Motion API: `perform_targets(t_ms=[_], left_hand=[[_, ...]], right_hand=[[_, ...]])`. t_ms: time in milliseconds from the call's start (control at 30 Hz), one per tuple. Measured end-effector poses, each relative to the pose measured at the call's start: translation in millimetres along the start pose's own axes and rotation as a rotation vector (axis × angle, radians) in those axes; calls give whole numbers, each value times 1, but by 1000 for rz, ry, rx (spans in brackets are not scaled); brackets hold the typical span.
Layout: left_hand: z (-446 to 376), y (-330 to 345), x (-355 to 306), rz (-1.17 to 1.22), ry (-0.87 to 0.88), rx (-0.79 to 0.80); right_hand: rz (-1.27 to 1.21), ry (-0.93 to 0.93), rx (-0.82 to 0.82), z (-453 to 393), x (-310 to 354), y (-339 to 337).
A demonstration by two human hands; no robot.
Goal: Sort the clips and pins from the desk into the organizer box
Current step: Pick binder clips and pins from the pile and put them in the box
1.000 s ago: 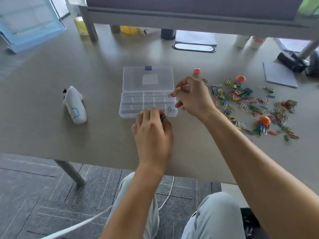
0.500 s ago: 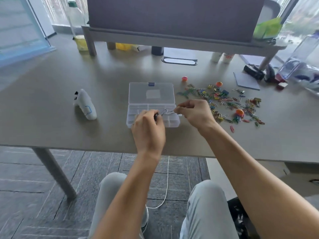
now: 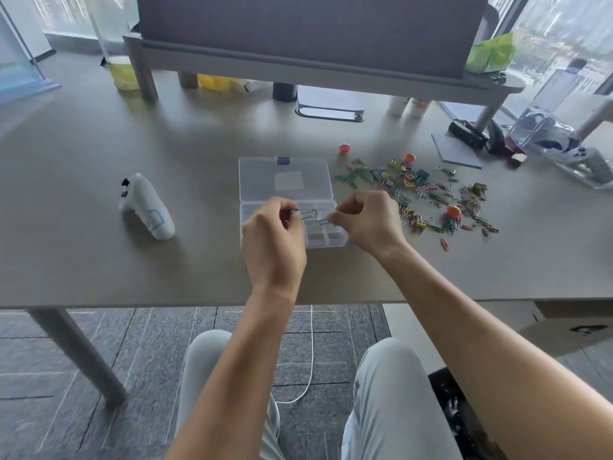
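A clear plastic organizer box [image 3: 285, 175] lies open at the middle of the desk, its lid flat behind the compartments. My left hand [image 3: 273, 240] pinches a small dark binder clip [image 3: 306, 214] over the compartments. My right hand [image 3: 370, 220] pinches a second binder clip [image 3: 323, 221] right beside it, wire handles almost touching. A scattered pile of coloured paper clips, small binder clips and round orange pins [image 3: 431, 194] covers the desk to the right of the box.
A white handheld controller [image 3: 147, 207] lies left of the box. A grey monitor riser [image 3: 315, 66] spans the back, with bottles and cups under it. A grey pad [image 3: 456, 151], dark gadgets and a clear case [image 3: 564, 144] sit at the far right.
Both hands came together over the box's compartments, each still with its binder clip. The camera has tilted up, showing more of the desk's back.
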State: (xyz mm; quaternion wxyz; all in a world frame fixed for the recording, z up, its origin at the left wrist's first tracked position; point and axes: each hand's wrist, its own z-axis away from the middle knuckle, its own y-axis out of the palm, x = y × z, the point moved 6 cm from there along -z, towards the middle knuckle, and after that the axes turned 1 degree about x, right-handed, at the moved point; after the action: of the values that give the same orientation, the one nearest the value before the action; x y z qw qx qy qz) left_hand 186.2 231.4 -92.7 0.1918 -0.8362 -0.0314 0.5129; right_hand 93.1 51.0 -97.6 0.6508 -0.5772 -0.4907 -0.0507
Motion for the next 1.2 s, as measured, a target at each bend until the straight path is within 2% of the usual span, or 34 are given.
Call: perform_targets(t_ms=[133, 300, 400, 633, 767, 1000, 1200], left_hand=[[0, -9, -1, 27, -25, -33], [-3, -12, -1, 21, -42, -51], [-8, -7, 0, -2, -46, -43], [-18, 23, -11, -91, -64, 74], [-17, 45, -10, -258, -103, 124], [-9, 58, -9, -451, 6, 44], [4, 56, -18, -465, 131, 32]], right_hand=[[80, -27, 1, 1, 8, 0], [143, 103, 154, -12, 11, -2], [164, 102, 183, -14, 15, -3], [50, 66, 160, -17, 2, -1], [-41, 50, 118, -21, -15, -7], [-115, -46, 99, -25, -29, -9], [-87, -140, 95, -17, -30, -13]])
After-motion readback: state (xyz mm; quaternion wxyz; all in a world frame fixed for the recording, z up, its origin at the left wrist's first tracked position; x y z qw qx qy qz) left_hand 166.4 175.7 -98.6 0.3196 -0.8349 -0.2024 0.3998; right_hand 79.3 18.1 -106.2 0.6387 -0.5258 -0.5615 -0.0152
